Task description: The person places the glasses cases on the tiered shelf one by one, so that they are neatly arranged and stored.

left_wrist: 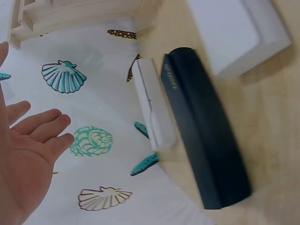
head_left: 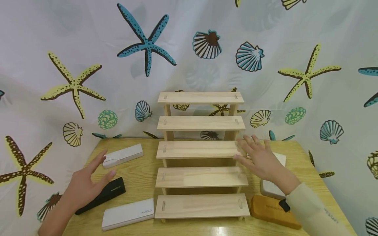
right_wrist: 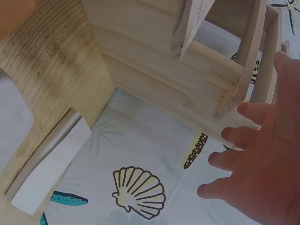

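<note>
A five-step wooden display stand (head_left: 202,149) stands in the middle of the table. My right hand (head_left: 260,160) is raised at the stand's right side, fingers spread, its fingertips overlapping the right end of the middle step in the head view. In the right wrist view, nothing shows within the fingers (right_wrist: 234,161). My left hand (head_left: 84,188) hovers at the left with thumb and fingers apart, holding nothing. Near it lie a black glasses case (head_left: 113,190), partly hidden by the hand, a slim white case (head_left: 123,155) behind and a larger white case (head_left: 128,213) in front.
On the right lie a brown case (head_left: 273,211), a white rounded case (head_left: 271,189) and another white case (right_wrist: 51,164), partly covered by my right arm in the head view. A curtain (head_left: 189,75) printed with starfish and shells hangs behind and around the wooden table (head_left: 138,178).
</note>
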Available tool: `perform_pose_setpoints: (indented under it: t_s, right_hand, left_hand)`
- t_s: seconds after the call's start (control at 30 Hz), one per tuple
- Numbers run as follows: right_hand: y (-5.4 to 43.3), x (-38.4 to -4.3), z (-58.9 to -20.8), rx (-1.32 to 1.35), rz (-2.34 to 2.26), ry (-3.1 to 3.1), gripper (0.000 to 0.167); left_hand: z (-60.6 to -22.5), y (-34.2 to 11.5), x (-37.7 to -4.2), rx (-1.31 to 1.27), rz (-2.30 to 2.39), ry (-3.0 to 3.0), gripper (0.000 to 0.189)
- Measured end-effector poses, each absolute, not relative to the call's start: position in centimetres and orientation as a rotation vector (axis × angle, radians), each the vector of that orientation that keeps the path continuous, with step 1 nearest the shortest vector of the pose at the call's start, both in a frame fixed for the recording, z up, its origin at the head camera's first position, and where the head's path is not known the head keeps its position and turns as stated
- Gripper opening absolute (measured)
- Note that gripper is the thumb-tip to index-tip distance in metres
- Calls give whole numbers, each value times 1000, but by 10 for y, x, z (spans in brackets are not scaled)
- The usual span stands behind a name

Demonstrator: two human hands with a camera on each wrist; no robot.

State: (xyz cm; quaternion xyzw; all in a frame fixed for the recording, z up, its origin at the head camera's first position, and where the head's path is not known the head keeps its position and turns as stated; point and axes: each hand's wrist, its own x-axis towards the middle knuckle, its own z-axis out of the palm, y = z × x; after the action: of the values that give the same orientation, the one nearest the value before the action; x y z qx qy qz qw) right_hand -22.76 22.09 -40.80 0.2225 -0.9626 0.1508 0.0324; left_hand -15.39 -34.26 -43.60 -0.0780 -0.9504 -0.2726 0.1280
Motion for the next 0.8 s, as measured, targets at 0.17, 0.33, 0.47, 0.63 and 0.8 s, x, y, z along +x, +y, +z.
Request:
perform_pose_setpoints:
  t_s: [0.17,0.33,0.47,0.63,0.8]
  right_hand:
    - [217,-226,-413,721,452,-2947,75]
    - [215,-224,-416,738,466,-2945,73]
    - [214,-223,-418,752,483,-2947,72]
    - [214,-224,-420,760,481,-2951,72]
    - [214,-223,-420,749,486,-2961,73]
  left_hand:
    - [-453,-346,-141,-115,-850,-2758,64]
    - [-467,-349,-127,36,-990,-2814,60]
    - [-478,-351,-116,142,-1123,-2881,72]
    - [-493,-356,-108,209,-1264,-2948,80]
    - [-508,-362,-106,192,-1256,-3054,85]
